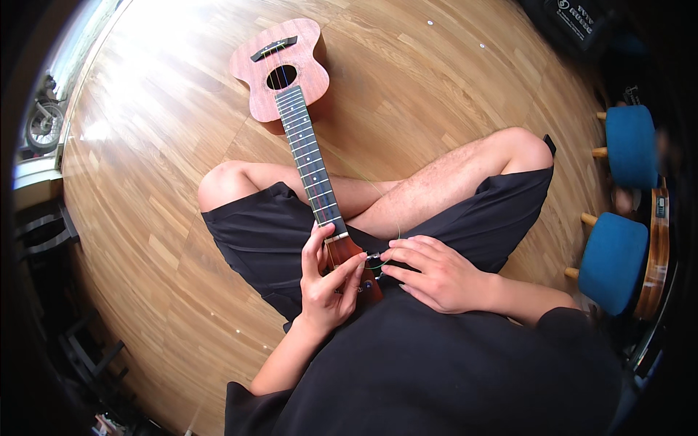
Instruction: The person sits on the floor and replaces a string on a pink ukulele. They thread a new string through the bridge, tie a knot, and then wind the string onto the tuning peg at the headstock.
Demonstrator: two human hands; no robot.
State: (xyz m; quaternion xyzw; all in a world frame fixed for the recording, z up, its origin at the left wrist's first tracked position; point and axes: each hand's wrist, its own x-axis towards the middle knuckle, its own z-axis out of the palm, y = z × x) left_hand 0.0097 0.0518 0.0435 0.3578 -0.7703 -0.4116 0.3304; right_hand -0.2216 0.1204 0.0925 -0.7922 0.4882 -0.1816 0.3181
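Note:
A small pinkish-brown ukulele (262, 97) lies with its body on the floor and its neck (313, 167) running down toward my lap. My left hand (329, 283) is closed around the reddish headstock (371, 292), one fingertip by the white nut and others pressed together over the head. Beside the head, my right hand (441, 275) has its fingertips together next to a metal tuning peg (374, 256). A thin green string (376, 267) curves from the head into those fingertips. Its contact with the fingers is partly hidden.
My crossed legs (465, 161) in dark shorts lie under the neck. Two blue-cushioned stools (613, 263) stand at the right, with a wooden curved-sided instrument (656, 254) beside them. Black stands (91, 349) are at the left edge. The floor (167, 240) is wood.

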